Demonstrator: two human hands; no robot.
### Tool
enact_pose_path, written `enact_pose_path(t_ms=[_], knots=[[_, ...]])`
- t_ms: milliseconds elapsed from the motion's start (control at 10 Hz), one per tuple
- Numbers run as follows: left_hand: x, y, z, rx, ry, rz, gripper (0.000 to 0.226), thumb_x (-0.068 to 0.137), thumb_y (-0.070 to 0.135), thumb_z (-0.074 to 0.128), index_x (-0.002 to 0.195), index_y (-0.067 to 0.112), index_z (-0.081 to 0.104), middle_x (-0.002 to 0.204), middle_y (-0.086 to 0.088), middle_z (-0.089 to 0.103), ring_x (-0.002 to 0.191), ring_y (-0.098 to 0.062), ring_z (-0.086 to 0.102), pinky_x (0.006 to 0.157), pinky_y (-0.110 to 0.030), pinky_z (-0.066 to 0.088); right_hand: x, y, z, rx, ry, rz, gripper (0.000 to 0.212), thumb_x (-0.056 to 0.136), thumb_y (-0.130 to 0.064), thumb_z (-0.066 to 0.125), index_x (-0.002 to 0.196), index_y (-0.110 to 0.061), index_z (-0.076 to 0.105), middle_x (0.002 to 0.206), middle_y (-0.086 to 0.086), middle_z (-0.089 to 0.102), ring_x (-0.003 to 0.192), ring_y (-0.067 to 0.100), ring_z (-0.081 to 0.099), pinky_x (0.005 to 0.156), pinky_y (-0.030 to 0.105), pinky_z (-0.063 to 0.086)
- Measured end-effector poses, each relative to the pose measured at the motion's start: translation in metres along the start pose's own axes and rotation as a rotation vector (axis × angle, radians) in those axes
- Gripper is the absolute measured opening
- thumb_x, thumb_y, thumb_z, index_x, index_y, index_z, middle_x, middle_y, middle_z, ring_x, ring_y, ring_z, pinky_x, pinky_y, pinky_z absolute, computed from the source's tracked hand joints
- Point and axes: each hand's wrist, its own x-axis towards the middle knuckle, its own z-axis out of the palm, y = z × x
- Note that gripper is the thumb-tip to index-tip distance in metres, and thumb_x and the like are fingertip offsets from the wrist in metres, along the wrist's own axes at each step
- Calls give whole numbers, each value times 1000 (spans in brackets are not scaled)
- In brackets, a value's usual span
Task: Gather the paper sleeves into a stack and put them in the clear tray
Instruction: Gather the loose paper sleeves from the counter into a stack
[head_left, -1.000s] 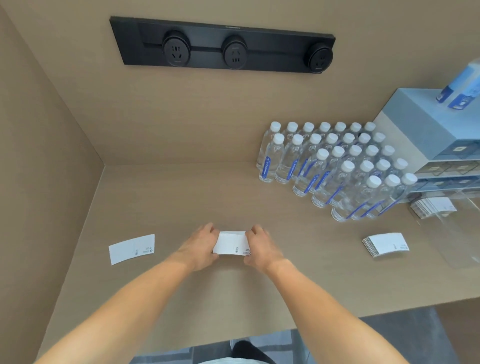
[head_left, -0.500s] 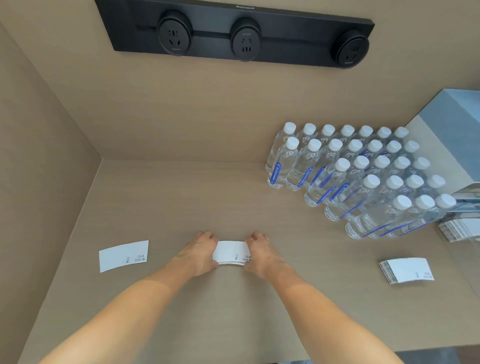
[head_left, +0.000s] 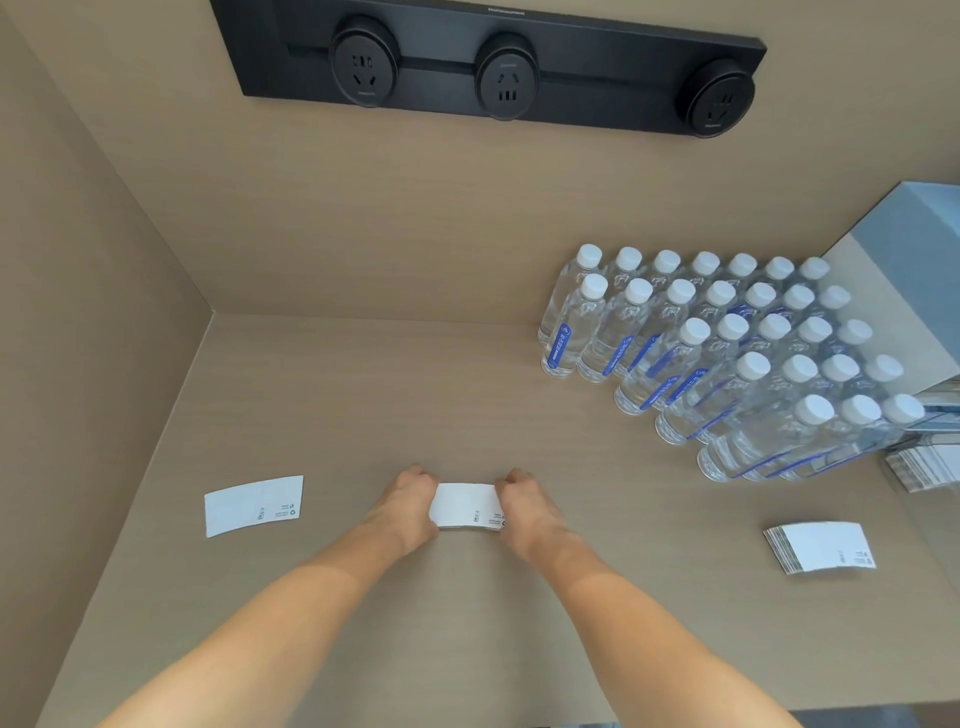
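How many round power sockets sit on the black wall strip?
3: the left socket, the middle socket and the right socket, all on the black strip. None looks hidden.

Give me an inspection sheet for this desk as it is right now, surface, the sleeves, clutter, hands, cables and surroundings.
Surface: tan wood-grain desk, set in a corner between two walls.
Job's things: small stack of paper sleeves held on the desk; single sleeve lying flat at left; second stack at right; more sleeves at the right edge, their container unclear.
Clutter: block of water bottles with white caps, standing at right rear; a pale blue box behind them.
Hands: left hand and right hand press the stack's two ends.
Cables: nothing seen.
Surroundings: black power strip with three sockets on the back wall.
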Motion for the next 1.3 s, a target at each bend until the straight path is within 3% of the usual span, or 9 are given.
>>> enact_pose_path(t_ms=[100, 200, 300, 400, 600, 800, 1000, 1200, 1300], knots=[[-1, 6, 3, -16, 24, -44, 26, 82, 3, 65, 107, 8, 62, 120, -5, 52, 108, -25, 58, 84, -31, 52, 0, -5, -2, 22, 8, 27, 34, 84, 4, 49, 116, -8, 50, 121, 9, 50, 91, 29, 56, 79, 30, 45], [-1, 6, 6, -26, 39, -40, 26, 84, 4, 62, 109, 9, 65, 121, -6, 53, 110, -25, 58, 88, -32, 53, -1, -6, -3, -31, 26, -51, 20, 87, 1, 49, 98, -15, 45, 121, 16, 50, 92, 30, 52, 75, 31, 39], [-2, 6, 8, -27, 37, -42, 32, 84, 1, 57, 114, 10, 65, 125, -6, 51, 114, -25, 57, 94, -37, 53, -5, -4, 0, -53, 40, -97, 21, 88, 1, 53, 103, -13, 48, 125, 21, 48, 109, 36, 52, 80, 34, 39], [-3, 7, 10, -39, 57, -54, 38, 82, -2, 55, 117, 10, 64, 128, -4, 50, 117, -25, 55, 94, -33, 52, -6, -2, 4, -27, 86, -122, 28, 89, 2, 52, 116, -3, 53, 127, 21, 46, 114, 35, 49, 83, 34, 39], [-3, 8, 11, -57, 91, -46, 36, 81, -1, 58, 113, 11, 67, 126, -3, 52, 117, -22, 56, 93, -25, 49, -6, 1, -6, 18, 48, -78, 28, 90, 1, 45, 116, -5, 49, 124, 15, 46, 104, 33, 54, 82, 33, 41], [-6, 15, 18, -84, 102, -128, 45, 77, -10, 47, 116, 8, 63, 131, -6, 50, 116, -28, 56, 96, -36, 52, 2, 6, -2, 24, 14, -93, 34, 87, 5, 56, 121, 0, 51, 126, 17, 44, 112, 32, 50, 91, 34, 49], [-10, 12, 21, -108, 111, -96, 39, 81, -1, 51, 117, 11, 62, 129, -4, 52, 120, -24, 53, 98, -34, 50, 4, 15, -3, -18, 32, -210, 32, 88, 0, 55, 120, -3, 52, 125, 19, 46, 111, 35, 51, 91, 36, 48], [-11, 11, 24, -147, 110, -120, 34, 84, 2, 56, 116, 10, 60, 129, -1, 51, 121, -25, 53, 97, -36, 51, 6, 16, -5, 30, 7, -160, 37, 84, 4, 53, 120, -7, 50, 127, 9, 43, 104, 26, 51, 82, 26, 45], [-10, 8, 26, -156, 82, -117, 52, 81, 6, 70, 130, 8, 51, 138, -2, 43, 128, -26, 49, 102, -35, 47, 4, 16, -3, 30, 2, -166, 32, 85, 4, 50, 114, -9, 49, 127, 9, 42, 104, 25, 49, 82, 29, 46]])
